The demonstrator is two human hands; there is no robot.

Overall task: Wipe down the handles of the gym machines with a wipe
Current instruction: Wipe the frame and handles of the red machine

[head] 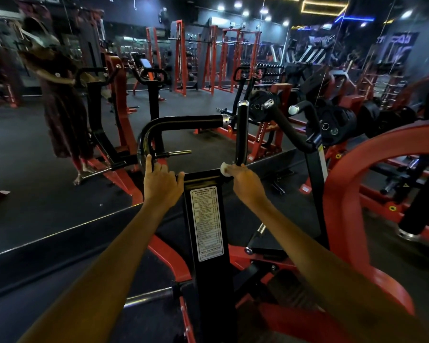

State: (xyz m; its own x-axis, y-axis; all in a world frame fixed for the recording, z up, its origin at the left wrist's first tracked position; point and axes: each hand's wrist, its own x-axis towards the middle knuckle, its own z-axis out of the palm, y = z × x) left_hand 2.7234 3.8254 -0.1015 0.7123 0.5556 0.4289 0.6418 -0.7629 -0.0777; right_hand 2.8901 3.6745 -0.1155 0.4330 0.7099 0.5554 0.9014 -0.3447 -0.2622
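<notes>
the right hand (245, 180) pinched a small crumpled white wipe (225, 168) against the foot of the upright handle (242, 134), a round black tube with a chrome cap. the left hand (160, 180) rested with loosely spread fingers on the base of the curved handle (181, 121), a glossy black bar bent sideways to a metal end. between them rose a flat black post (208, 243) bearing a white printed label (206, 222). red steel frames (344, 184) and dark weight plates (334, 125) crowded the right side; a mirror (47, 120) stood left.
</notes>
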